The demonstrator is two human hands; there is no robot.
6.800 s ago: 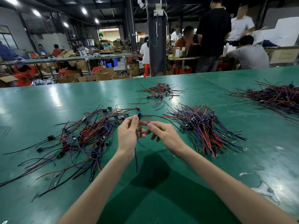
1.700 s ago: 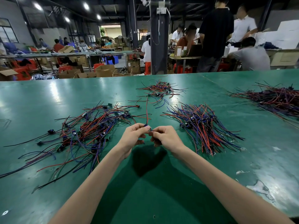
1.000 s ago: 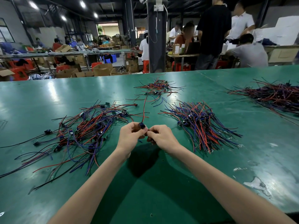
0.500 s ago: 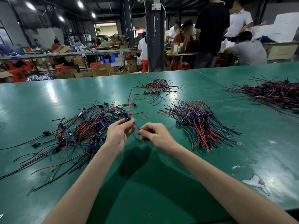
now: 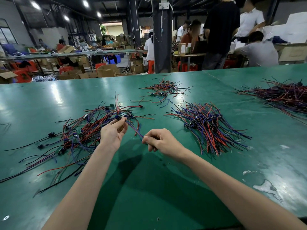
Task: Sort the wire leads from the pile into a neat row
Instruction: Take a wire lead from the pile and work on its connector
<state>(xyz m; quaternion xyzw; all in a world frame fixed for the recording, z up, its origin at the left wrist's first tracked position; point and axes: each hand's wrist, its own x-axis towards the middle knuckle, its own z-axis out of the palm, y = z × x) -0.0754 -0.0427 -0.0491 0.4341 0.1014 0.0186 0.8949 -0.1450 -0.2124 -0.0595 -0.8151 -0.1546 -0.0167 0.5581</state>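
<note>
One wide-angle view sits at the person's head, facing forward and down across the glossy green counter (image 5: 49,100). The left hand (image 5: 113,135) and right hand (image 5: 159,140) lie close at mid-frame; the far workshop hall (image 5: 116,30) fills the top strip.

tangled pile (image 5: 79,135) left, neat row (image 5: 209,127) right, on table (image 5: 166,188)

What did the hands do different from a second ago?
The hands, together a second ago, moved apart: the left hand carried the lead by its connector toward the tangled pile; the right hand pinches its wire ends. Both still hold it; the sorted row stayed put.
</note>
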